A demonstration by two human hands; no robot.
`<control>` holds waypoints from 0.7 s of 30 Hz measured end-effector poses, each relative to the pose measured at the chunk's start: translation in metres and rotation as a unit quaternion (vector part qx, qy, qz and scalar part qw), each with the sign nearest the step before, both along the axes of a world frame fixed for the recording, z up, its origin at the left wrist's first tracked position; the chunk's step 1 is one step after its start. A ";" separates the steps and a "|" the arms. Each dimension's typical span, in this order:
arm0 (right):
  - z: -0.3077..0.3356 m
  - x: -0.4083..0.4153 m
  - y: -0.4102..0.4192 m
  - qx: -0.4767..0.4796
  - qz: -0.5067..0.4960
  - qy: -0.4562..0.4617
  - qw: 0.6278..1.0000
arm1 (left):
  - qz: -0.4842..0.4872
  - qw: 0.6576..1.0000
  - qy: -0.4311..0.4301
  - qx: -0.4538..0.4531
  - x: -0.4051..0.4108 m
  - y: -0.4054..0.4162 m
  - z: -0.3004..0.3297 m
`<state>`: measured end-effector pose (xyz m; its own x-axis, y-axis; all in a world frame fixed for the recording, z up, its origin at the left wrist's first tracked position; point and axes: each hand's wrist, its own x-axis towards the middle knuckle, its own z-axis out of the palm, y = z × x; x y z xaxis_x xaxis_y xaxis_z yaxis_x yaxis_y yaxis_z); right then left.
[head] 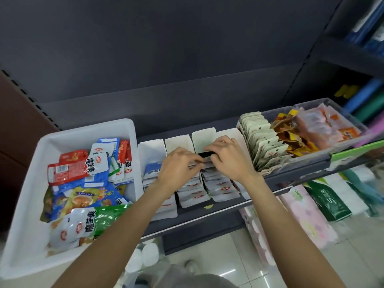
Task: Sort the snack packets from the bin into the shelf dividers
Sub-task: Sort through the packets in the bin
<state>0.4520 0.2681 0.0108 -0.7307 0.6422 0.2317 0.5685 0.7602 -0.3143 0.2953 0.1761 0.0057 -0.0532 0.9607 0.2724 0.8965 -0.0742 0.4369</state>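
A white bin at the left holds several mixed snack packets in red, blue, white and green. Beside it on the dark shelf stand white cardboard dividers with rows of white packets stacked in them. My left hand and my right hand meet over the third divider from the left. Together they pinch a white packet with a black top edge above the row there. My hands hide most of that packet.
A clear tray at the right of the shelf holds pale green packets, yellow-brown packets and orange packets. Tissue packs lie on the lower level. Another shelf rises at the far right.
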 end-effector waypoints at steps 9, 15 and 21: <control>0.045 -0.057 -0.080 -0.140 0.108 0.212 0.961 | 0.192 0.932 -0.079 0.298 -0.073 -0.102 0.012; 0.022 -0.151 -0.131 -0.094 0.220 0.036 0.970 | 0.285 0.957 -0.045 -0.034 -0.144 -0.172 -0.017; -0.028 -0.223 -0.163 -0.056 0.256 -0.278 0.924 | 0.310 0.914 0.000 -0.263 -0.180 -0.200 -0.045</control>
<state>0.2289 0.1047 -0.0172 -0.9317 0.1770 -0.3171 0.2409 0.9547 -0.1749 0.1154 -0.0239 -0.0397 -0.6320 0.7437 -0.2182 0.6945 0.6683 0.2665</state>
